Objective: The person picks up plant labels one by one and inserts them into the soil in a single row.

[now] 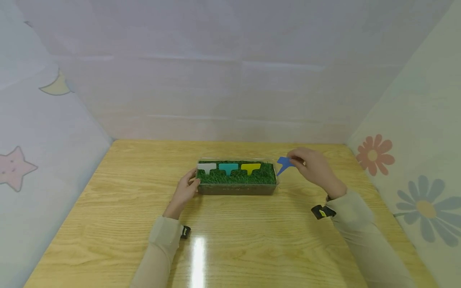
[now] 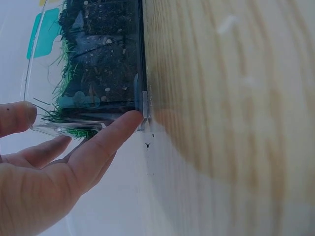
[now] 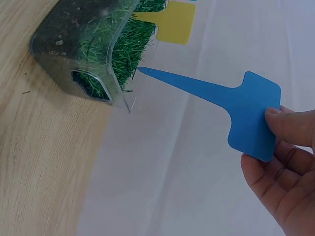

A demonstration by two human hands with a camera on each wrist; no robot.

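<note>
My right hand (image 1: 314, 167) pinches the wide head of a blue plant label (image 3: 256, 115) between thumb and fingers. The label's pointed stem tilts down toward the right end of a clear plastic box (image 1: 237, 190). Inside the box, dark soil (image 2: 108, 54) lies beneath green grass (image 1: 266, 168). White (image 1: 207, 166), teal (image 1: 228, 167) and yellow (image 1: 251, 167) labels stand in the grass in a row, left to right. At the box's left end, my left hand (image 1: 186, 188) touches the corner with extended fingers, the thumb near the top rim.
The box stands on a wood-grain table (image 1: 230, 240). Pale sheets hang behind and on both sides, with a star (image 1: 16, 168) on the left and flowers (image 1: 376, 155) on the right. Small dark crumbs (image 2: 147, 145) lie near the box.
</note>
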